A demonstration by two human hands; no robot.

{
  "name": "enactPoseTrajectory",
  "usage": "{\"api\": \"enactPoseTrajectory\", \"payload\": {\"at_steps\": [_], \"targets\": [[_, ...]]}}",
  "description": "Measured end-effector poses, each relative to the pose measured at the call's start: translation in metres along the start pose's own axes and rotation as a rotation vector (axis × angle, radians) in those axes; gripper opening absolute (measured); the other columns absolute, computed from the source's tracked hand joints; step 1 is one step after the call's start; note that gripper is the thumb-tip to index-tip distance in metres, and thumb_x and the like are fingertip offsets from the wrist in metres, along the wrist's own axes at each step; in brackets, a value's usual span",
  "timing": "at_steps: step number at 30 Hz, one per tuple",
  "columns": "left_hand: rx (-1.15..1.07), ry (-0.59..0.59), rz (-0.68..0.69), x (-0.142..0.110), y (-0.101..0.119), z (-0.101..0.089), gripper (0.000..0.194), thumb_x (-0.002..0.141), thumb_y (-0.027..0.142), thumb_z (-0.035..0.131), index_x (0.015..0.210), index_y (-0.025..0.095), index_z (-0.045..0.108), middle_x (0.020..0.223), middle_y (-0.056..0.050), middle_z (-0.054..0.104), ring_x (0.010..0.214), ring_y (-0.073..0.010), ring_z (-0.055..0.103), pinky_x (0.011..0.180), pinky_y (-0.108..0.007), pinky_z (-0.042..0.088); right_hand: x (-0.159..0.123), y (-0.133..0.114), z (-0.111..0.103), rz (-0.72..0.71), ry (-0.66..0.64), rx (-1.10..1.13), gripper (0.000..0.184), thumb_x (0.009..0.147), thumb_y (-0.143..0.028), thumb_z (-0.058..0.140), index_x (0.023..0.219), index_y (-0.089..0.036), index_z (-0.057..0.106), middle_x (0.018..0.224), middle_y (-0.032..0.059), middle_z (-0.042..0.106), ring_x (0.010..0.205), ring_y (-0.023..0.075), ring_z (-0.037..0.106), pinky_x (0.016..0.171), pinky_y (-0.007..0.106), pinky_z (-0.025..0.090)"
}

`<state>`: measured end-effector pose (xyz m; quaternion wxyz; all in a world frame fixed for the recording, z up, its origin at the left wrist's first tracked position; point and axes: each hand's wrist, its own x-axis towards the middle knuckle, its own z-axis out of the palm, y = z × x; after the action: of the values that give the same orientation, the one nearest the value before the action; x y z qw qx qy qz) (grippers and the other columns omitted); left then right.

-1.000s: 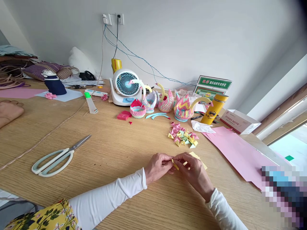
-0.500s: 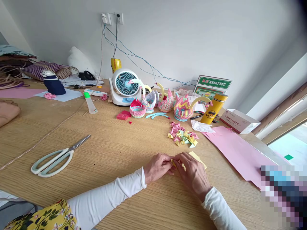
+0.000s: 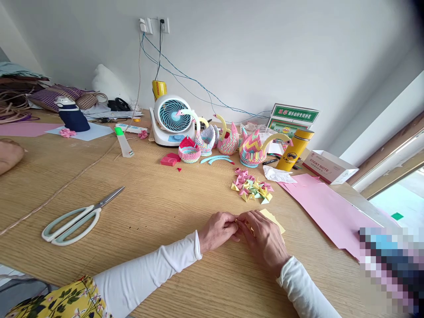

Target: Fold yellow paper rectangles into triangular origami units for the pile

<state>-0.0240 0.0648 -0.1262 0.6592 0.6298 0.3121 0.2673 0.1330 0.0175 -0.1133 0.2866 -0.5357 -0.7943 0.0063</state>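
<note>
My left hand (image 3: 218, 230) and my right hand (image 3: 265, 240) meet low on the wooden table (image 3: 159, 207), fingertips pinched together on a small yellow paper piece (image 3: 237, 222), mostly hidden between them. Several yellow paper slips (image 3: 272, 217) lie flat just beyond my right hand. A pile of folded pink, yellow and green paper triangles (image 3: 252, 186) sits a little further away.
Pale green scissors (image 3: 74, 217) lie to the left. Paper swans (image 3: 232, 143), a small fan (image 3: 170, 119), a yellow bottle (image 3: 294, 150), a sticky-note box (image 3: 329, 168) and pink paper sheets (image 3: 326, 212) stand behind and right. Another person's hand (image 3: 8, 154) rests at the left edge.
The yellow paper piece has been folded smaller and is now almost hidden between my fingertips. My right hand has shifted slightly left over it.
</note>
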Motion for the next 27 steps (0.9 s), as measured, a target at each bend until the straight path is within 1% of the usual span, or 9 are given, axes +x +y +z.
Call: {"api": "enactPoseTrajectory", "payload": {"at_steps": [3, 7, 9, 12, 17, 20, 24, 27], "targets": [[0.007, 0.004, -0.005, 0.000, 0.001, 0.000, 0.018, 0.073, 0.024, 0.052, 0.078, 0.013, 0.066, 0.077, -0.002, 0.064, 0.077, -0.0173, 0.064, 0.069, -0.029, 0.055, -0.001, 0.001, 0.000, 0.014, 0.011, 0.040, 0.011, 0.091, -0.021, 0.049, 0.088, -0.021, 0.060, 0.079, 0.0028, 0.066, 0.071, 0.0162, 0.059, 0.063, 0.026, 0.042], [-0.047, 0.016, -0.039, 0.000, 0.007, 0.001, 0.017, 0.071, 0.025, 0.054, 0.075, 0.012, 0.065, 0.077, -0.003, 0.066, 0.080, -0.0191, 0.065, 0.069, -0.029, 0.055, -0.001, 0.003, -0.001, 0.031, 0.007, 0.069, 0.010, 0.091, -0.022, 0.050, 0.092, -0.021, 0.059, 0.082, 0.0042, 0.066, 0.073, 0.0168, 0.060, 0.065, 0.027, 0.044], [-0.079, 0.008, -0.051, -0.001, 0.010, 0.002, 0.017, 0.070, 0.025, 0.054, 0.075, 0.013, 0.065, 0.076, -0.004, 0.067, 0.083, -0.0200, 0.065, 0.070, -0.028, 0.054, -0.001, 0.003, -0.001, 0.017, 0.001, 0.069, 0.009, 0.090, -0.022, 0.050, 0.095, -0.021, 0.057, 0.086, 0.0050, 0.066, 0.074, 0.0175, 0.061, 0.066, 0.028, 0.044], [-0.075, 0.004, -0.055, -0.001, 0.010, 0.002, 0.017, 0.070, 0.025, 0.054, 0.076, 0.013, 0.065, 0.077, -0.004, 0.069, 0.082, -0.0195, 0.066, 0.071, -0.029, 0.054, 0.000, 0.002, -0.002, -0.021, 0.002, 0.020, 0.010, 0.089, -0.019, 0.051, 0.097, -0.021, 0.055, 0.089, 0.0054, 0.066, 0.077, 0.0185, 0.061, 0.068, 0.029, 0.044], [-0.054, -0.005, -0.053, 0.000, 0.007, 0.001, 0.018, 0.070, 0.025, 0.052, 0.075, 0.013, 0.065, 0.078, -0.005, 0.070, 0.078, -0.0192, 0.066, 0.073, -0.030, 0.054, 0.001, -0.001, -0.001, -0.084, 0.004, -0.036, 0.010, 0.089, -0.018, 0.047, 0.097, -0.019, 0.054, 0.085, 0.0060, 0.066, 0.076, 0.0185, 0.061, 0.070, 0.029, 0.041], [-0.056, -0.003, -0.055, 0.001, 0.008, 0.001, 0.021, 0.071, 0.029, 0.052, 0.075, 0.013, 0.065, 0.077, -0.006, 0.069, 0.078, -0.0201, 0.066, 0.072, -0.032, 0.054, 0.000, 0.000, 0.000, -0.081, 0.014, -0.020, 0.012, 0.090, -0.017, 0.045, 0.098, -0.018, 0.054, 0.083, 0.0057, 0.066, 0.072, 0.0177, 0.061, 0.070, 0.030, 0.041], [-0.060, 0.006, -0.064, 0.000, 0.008, 0.001, 0.024, 0.071, 0.034, 0.055, 0.075, 0.012, 0.065, 0.074, -0.005, 0.067, 0.074, -0.0193, 0.066, 0.071, -0.033, 0.054, 0.000, 0.001, 0.000, -0.077, 0.039, 0.018, 0.014, 0.092, -0.016, 0.041, 0.097, -0.018, 0.054, 0.077, 0.0044, 0.065, 0.067, 0.0166, 0.060, 0.069, 0.029, 0.041], [-0.069, 0.011, -0.066, 0.000, 0.008, 0.001, 0.025, 0.072, 0.035, 0.056, 0.075, 0.012, 0.065, 0.073, -0.004, 0.065, 0.075, -0.0188, 0.065, 0.071, -0.032, 0.055, -0.001, 0.000, 0.000, -0.055, 0.055, 0.055, 0.016, 0.093, -0.017, 0.040, 0.097, -0.018, 0.055, 0.074, 0.0042, 0.065, 0.065, 0.0160, 0.060, 0.069, 0.029, 0.042]]}}
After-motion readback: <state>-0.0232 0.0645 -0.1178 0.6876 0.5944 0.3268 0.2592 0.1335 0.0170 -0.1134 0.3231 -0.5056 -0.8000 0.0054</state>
